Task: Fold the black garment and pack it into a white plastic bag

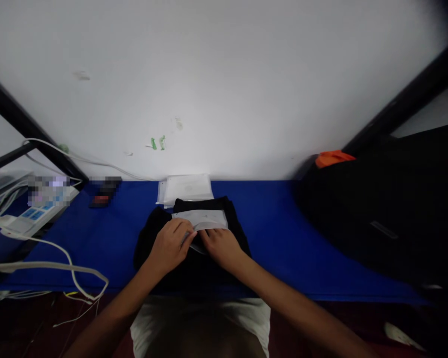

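Note:
A translucent white plastic bag [205,218] lies over folded black cloth [149,236] at the front middle of the blue surface. My left hand [172,243] pinches the near left edge of the bag between thumb and fingers. At the bag's near edge, my right hand [222,247] has its fingertips hidden under or inside the plastic, so what they touch cannot be made out. Behind the black cloth, against the wall, rests a small stack of similar white bags [188,188].
The blue surface [269,238] meets a pale wall. At left are a white power strip [32,219], looping white cables [56,266] and a dark item with a red part [101,200]. A large black bag [388,214] and orange cloth [334,158] stand at right.

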Demonstrator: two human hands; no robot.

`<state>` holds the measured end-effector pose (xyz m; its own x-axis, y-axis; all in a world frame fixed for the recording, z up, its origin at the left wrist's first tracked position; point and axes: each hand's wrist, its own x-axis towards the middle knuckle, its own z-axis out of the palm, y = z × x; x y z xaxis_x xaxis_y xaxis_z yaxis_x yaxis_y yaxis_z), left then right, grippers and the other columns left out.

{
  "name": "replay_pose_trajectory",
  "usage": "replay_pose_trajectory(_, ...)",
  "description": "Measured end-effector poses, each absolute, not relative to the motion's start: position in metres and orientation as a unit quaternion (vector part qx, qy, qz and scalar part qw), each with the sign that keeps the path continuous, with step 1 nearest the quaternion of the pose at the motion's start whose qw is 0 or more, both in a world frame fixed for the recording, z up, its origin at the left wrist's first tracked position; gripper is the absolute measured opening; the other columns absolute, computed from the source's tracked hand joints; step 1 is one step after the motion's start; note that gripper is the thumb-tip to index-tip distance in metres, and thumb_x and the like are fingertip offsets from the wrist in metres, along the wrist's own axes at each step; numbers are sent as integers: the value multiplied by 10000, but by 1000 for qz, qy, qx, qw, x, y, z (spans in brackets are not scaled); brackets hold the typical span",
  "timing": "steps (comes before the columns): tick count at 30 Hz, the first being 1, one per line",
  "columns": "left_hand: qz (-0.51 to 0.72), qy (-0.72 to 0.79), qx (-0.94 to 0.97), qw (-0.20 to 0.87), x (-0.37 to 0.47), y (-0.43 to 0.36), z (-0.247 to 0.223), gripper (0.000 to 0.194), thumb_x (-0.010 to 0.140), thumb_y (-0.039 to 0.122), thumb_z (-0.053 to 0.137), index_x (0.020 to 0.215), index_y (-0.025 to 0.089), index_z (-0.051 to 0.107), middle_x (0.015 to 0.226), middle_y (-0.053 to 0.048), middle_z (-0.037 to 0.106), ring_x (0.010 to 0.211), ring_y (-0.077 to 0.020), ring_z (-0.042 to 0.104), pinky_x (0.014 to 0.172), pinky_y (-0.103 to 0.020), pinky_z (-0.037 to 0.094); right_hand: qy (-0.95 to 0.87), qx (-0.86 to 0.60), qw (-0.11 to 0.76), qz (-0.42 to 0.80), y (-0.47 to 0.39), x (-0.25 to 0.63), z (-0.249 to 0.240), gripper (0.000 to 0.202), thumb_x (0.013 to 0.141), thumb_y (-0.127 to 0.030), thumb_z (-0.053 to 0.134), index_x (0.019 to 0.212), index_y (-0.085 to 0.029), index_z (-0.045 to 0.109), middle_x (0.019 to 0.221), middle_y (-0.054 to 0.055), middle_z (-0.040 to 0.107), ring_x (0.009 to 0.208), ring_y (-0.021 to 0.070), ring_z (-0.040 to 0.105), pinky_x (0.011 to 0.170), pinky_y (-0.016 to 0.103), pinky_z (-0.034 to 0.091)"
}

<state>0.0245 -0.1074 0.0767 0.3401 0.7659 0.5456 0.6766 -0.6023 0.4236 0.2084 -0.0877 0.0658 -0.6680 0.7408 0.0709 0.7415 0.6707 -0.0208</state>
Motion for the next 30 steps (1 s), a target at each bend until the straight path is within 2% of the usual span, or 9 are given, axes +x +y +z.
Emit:
replay_pose_trajectory(4,272,409,856,158,19,-110,76,488,862,81,465,1328,221,498,1342,-95,563,1252,-220,514,1069,-427,439,-965,-247,59,70,-100,225,80,291,770,-217,562,1039,-112,606,959,144,675,912,275,609,817,392,491)
replay_pose_trajectory(6,196,382,881,199,17,-113,71,585,833,75,482,1391,251,455,1424,-73,517,1328,-221,460,1113,-443,393,-970,-196,81,119,-109,236,85,321,708,-255,568,1000,-126,607,876,112,660,839,255,589,750,379,486)
replay_pose_trajectory(11,96,379,907,159,20,-119,58,578,811,205,605,1377,204,486,1454,-124,489,1367,-323,419,1098,-537,369,-934,-194,201,222,-119,261,95,393,649,-258,469,1013,-157,580,775,52,598,691,203,538,596,316,418)
replay_pose_trajectory(15,122,404,900,106,18,-113,71,449,826,64,477,1243,194,584,1205,-100,686,1104,-258,655,937,-423,534,-895,-201,306,255,-114,279,105,353,701,-232,454,1035,-179,554,753,23,582,660,178,537,582,289,399)
replay_pose_trajectory(18,237,439,866,27,9,-95,92,425,882,91,433,1261,222,573,1184,-80,695,1028,-222,680,900,-374,556,-876,-202,355,257,-111,288,112,316,748,-234,468,1053,-198,543,758,13,587,654,171,540,586,282,410)
replay_pose_trajectory(22,343,470,813,-39,-4,-47,108,396,905,126,439,1261,213,590,1230,-85,669,1122,-230,628,1001,-418,493,-874,-193,367,254,-104,287,112,354,750,-194,484,1097,-204,553,878,44,640,769,192,585,693,323,471)
replay_pose_trajectory(25,276,522,807,31,-7,-7,101,400,877,98,455,1248,152,595,1285,-130,632,1218,-258,569,1074,-484,413,-891,-177,347,231,-95,281,104,435,727,-116,460,1142,-206,553,1056,80,652,988,226,590,891,416,462)
replay_pose_trajectory(28,239,530,811,66,-3,8,88,412,851,206,595,1247,96,584,1352,-199,566,1299,-343,493,1088,-563,366,-915,-196,311,167,-87,275,90,540,651,-16,426,1126,-213,590,1294,101,561,1250,265,461,1044,524,354)
replay_pose_trajectory(30,242,496,825,121,6,-3,81,508,868,326,625,1323,125,522,1402,-190,522,1331,-331,461,1097,-543,367,-926,-220,276,137,-83,273,79,637,598,38,413,1142,-225,616,1432,95,442,1358,278,337,1071,548,324)
